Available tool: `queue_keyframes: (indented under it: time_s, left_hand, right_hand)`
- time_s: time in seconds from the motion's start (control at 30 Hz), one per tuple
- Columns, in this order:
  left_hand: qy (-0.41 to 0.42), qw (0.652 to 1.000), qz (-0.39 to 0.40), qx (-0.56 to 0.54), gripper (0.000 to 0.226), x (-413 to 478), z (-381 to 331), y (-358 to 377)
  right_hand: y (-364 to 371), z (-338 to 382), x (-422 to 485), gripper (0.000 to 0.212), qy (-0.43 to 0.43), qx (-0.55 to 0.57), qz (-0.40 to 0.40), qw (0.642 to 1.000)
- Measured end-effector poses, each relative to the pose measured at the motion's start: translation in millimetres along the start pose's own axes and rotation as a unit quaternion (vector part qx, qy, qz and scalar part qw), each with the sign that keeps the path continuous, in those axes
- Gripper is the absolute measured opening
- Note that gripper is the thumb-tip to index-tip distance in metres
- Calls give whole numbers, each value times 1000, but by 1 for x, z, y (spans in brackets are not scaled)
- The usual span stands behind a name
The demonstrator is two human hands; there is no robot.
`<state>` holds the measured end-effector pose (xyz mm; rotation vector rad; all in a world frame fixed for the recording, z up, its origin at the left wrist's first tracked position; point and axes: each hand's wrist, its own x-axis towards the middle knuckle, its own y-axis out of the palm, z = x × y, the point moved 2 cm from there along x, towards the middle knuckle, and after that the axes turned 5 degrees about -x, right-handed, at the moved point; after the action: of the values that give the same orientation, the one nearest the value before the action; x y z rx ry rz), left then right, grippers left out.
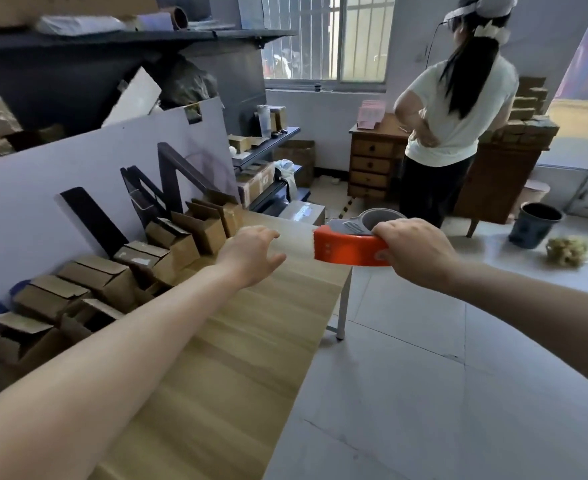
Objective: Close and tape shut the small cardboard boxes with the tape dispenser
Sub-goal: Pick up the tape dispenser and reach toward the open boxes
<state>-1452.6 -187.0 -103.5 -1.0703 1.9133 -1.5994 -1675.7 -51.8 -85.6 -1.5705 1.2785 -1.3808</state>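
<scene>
The wooden counter (251,341) runs from the bottom of the frame up to its centre. Its right half is bare wood, and the small cardboard boxes (105,275) stand in a row along its left side against a white board (43,202). Most boxes show flaps raised or ajar. I see no tape on any, though blur makes that uncertain.

The orange tape dispenser (348,249) is at centre right, held in the air just past the counter's far corner, with its toothed edge pointing left. The right hand (414,251) is wrapped over it from above. The left hand (251,254) hovers above the far end of the counter with fingers loosely spread, holding nothing. It is near the last boxes in the row but not touching them.

The step in hand looks like fetching a box. To do it well:
- Pick one box from the far end of the row and draw it onto the bare wood.
- Fold its flaps flat and pin them with the left hand before the dispenser comes in.
- Keep the fingers clear of the teeth.
- Start the tape on a side wall so the strip crosses the seam.
</scene>
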Motion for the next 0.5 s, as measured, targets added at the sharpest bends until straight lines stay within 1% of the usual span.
queue_keyframes:
  time_s: [0.17, 0.27, 0.5]
  left_hand:
    - [-59, 998, -8, 3, 53, 40, -32, 11]
    - [-78, 997, -17, 8, 52, 63, -53, 14]
    - [-111, 993, -17, 24, 51, 107, -73, 32]
  right_hand:
    - [30, -66, 31, 19, -56, 4, -1, 998]
    - [43, -99, 46, 19, -78, 18, -7, 997]
    - [69, -140, 93, 24, -107, 72, -18, 991]
